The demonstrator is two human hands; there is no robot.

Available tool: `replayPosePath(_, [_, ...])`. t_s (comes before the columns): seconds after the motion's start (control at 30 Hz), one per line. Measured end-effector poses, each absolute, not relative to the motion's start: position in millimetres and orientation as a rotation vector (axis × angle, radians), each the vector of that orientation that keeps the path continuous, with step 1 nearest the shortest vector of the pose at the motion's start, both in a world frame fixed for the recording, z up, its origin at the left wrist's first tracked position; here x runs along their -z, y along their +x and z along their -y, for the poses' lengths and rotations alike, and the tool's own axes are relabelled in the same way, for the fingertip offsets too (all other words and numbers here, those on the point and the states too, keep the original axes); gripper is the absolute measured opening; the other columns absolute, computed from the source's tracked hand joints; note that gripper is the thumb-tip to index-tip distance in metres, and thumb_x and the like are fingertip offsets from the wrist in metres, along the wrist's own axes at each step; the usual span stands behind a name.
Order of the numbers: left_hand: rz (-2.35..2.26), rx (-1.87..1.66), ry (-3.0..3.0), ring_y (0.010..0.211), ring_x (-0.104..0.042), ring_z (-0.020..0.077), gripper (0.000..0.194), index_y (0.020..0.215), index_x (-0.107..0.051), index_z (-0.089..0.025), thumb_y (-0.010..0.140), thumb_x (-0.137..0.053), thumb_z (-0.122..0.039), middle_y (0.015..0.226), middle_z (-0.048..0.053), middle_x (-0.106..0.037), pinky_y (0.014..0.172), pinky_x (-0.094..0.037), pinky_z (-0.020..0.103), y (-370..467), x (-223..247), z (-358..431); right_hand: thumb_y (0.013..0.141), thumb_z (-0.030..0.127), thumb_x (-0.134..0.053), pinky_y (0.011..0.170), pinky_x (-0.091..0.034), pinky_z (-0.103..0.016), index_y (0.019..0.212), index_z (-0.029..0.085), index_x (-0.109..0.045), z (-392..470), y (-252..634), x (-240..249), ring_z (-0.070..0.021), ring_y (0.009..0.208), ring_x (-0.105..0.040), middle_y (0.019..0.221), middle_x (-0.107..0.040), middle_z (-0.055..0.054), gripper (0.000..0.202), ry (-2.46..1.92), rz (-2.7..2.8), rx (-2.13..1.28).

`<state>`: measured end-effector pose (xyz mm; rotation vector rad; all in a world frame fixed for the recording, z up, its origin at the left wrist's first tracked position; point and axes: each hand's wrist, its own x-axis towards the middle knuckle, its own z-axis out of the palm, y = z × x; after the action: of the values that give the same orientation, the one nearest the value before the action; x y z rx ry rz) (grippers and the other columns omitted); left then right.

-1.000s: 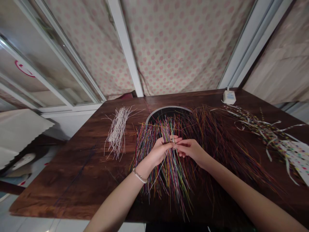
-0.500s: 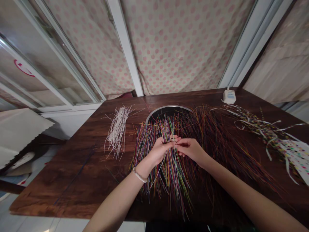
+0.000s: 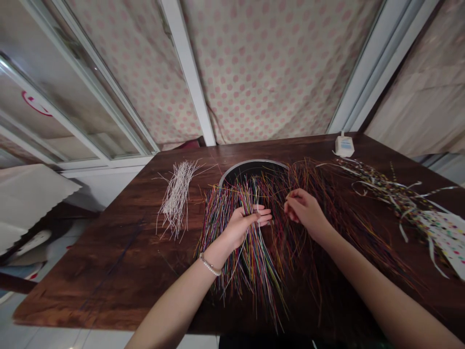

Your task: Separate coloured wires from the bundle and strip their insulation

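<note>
My left hand (image 3: 240,227) is closed around a bundle of thin multicoloured strands (image 3: 264,266), thumb across the top and fingertips showing on the right side. A pale strand runs under the thumb. My right hand (image 3: 305,212) hovers to the right of the bundle, apart from the left, with thumb and forefinger pinched together. Whatever lies in that pinch is too fine to make out. More coloured strands (image 3: 220,218) lie loose left of the bundle. Darker reddish strands (image 3: 348,228) spread beneath and beyond my right hand.
A dark round piece with a silvery rim (image 3: 250,162) lies behind the strands. White strands (image 3: 177,194) form a pile at left. A small white box (image 3: 344,145) stands at the back right, near dotted ribbons (image 3: 395,191). All rest on a brown wooden table (image 3: 119,261).
My right hand has drawn away from the left, moving right and slightly up, its fingers still pinched. The left hand keeps its place on the bundle, its fingertips now more visible.
</note>
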<state>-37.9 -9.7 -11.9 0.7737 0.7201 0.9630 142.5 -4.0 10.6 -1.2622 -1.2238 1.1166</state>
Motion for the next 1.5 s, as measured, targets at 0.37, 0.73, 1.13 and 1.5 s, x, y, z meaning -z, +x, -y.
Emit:
replayPosePath(0.37, [-0.703,-0.941,0.788,0.092,-0.061,0.0250,0.031,0.099,-0.054,-0.009,0.071,-0.064,-0.020,0.099,0.018,-0.064,0.089,-0.042,0.043,-36,8,11,0.070,0.033,-0.057,0.061,-0.043,-0.031,0.117,0.013,-0.042,7,148,-5,-0.0150,0.062,-0.050,0.092,-0.053,-0.009,0.053,-1.583,1.515,-0.139])
replayPosePath(0.73, [-0.857,-0.969,0.965,0.066,-0.061,0.0132,0.017,0.083,-0.059,-0.011,0.068,-0.063,-0.018,0.073,0.004,-0.065,0.065,-0.046,0.024,-35,9,11,0.077,0.019,-0.049,0.057,-0.040,-0.024,0.079,0.019,-0.061,31,113,-14,-0.0104,0.059,-0.047,0.069,-0.054,-0.001,0.012,-1.047,2.037,-0.598])
replayPosePath(1.13, [-0.773,-0.927,0.836,0.085,-0.063,0.0226,0.027,0.091,-0.049,-0.014,0.072,-0.062,-0.026,0.087,0.013,-0.067,0.085,-0.042,0.042,-36,12,13,0.085,0.016,-0.043,0.063,-0.038,-0.027,0.089,0.020,-0.063,60,85,-5,-0.0136,0.069,-0.047,0.071,-0.053,-0.002,0.020,-0.633,2.682,-0.019])
replayPosePath(1.5, [-0.767,-0.935,0.858,0.084,-0.063,0.0227,0.027,0.091,-0.049,-0.014,0.071,-0.062,-0.025,0.082,0.011,-0.067,0.085,-0.043,0.043,-36,10,13,0.085,0.016,-0.044,0.063,-0.036,-0.029,0.112,0.023,-0.054,58,87,-11,-0.0142,0.069,-0.048,0.075,-0.055,-0.001,0.029,-0.603,2.715,0.072])
